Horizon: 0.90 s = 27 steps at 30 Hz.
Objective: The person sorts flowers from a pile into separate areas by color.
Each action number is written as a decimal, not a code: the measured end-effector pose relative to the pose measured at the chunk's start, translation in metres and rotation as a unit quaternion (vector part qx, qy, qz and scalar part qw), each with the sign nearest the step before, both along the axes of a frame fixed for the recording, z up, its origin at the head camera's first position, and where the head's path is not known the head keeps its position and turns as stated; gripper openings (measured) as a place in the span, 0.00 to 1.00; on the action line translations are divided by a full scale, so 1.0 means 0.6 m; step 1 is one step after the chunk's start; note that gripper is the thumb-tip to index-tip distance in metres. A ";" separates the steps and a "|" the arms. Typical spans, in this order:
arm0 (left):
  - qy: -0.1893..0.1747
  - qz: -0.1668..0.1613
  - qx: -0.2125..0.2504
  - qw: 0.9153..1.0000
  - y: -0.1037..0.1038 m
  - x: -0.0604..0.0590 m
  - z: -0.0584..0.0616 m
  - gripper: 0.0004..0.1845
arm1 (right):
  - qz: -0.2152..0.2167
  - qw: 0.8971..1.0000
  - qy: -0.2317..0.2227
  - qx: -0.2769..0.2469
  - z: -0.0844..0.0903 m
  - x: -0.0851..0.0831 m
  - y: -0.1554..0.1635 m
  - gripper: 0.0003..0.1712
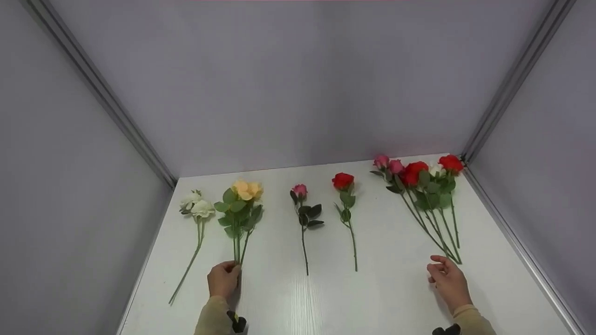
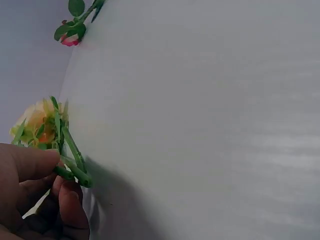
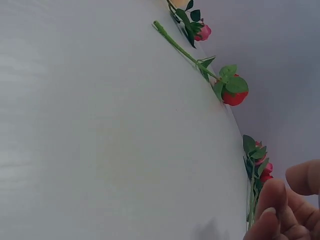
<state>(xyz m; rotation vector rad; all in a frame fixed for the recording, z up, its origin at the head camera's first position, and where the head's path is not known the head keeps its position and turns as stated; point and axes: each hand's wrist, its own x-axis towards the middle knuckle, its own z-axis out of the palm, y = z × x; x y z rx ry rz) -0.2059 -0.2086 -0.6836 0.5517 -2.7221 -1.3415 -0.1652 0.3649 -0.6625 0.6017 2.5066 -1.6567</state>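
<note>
Several yellow roses (image 1: 247, 190) with green leaves stand at the left of the table, and my left hand (image 1: 224, 279) pinches their stems near the bottom ends. In the left wrist view the cut stem ends (image 2: 75, 170) poke out between thumb and fingers. My right hand (image 1: 449, 281) is at the lower right, fingers loosely bent with nothing between them. Just beyond its fingertips lie the stem ends of a bunch of red roses (image 1: 414, 173), pink roses (image 1: 396, 166) and a white flower (image 1: 436, 169).
White flowers (image 1: 202, 208) lie left of the yellow ones. A single pink rose (image 1: 300, 190) and a single red rose (image 1: 343, 180) lie apart in the middle of the white table (image 1: 326, 302). Grey panels (image 1: 298, 93) wall in the back and both sides.
</note>
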 end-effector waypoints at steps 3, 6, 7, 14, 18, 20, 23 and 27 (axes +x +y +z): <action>0.010 -0.006 -0.023 1.000 0.003 0.003 -0.008 0.11 | 0.002 1.000 0.002 0.009 0.000 0.002 0.008 0.26; 0.024 -0.010 -0.039 0.999 0.008 0.003 -0.009 0.11 | 0.005 1.000 -0.002 0.013 -0.004 0.004 0.011 0.27; 0.029 -0.009 -0.041 0.999 0.011 0.002 -0.007 0.12 | 0.007 1.000 -0.005 0.013 -0.006 0.005 0.012 0.27; 0.067 -0.015 -0.045 0.997 0.036 0.001 0.000 0.18 | 0.012 1.000 -0.014 0.018 -0.010 0.006 0.012 0.26; 0.056 -0.012 -0.058 0.997 0.039 0.004 -0.016 0.18 | 0.017 0.999 0.004 0.041 -0.004 0.004 0.018 0.25; 0.044 -0.006 -0.057 0.997 0.037 0.006 -0.024 0.18 | 0.018 0.996 0.020 0.081 0.001 0.002 0.026 0.24; 0.034 0.001 -0.046 0.998 0.033 0.006 -0.033 0.19 | 0.014 0.987 0.045 0.153 0.008 -0.002 0.043 0.20; 0.037 -0.003 -0.037 0.999 0.028 0.007 -0.036 0.19 | 0.009 0.976 0.055 0.211 0.009 -0.010 0.066 0.19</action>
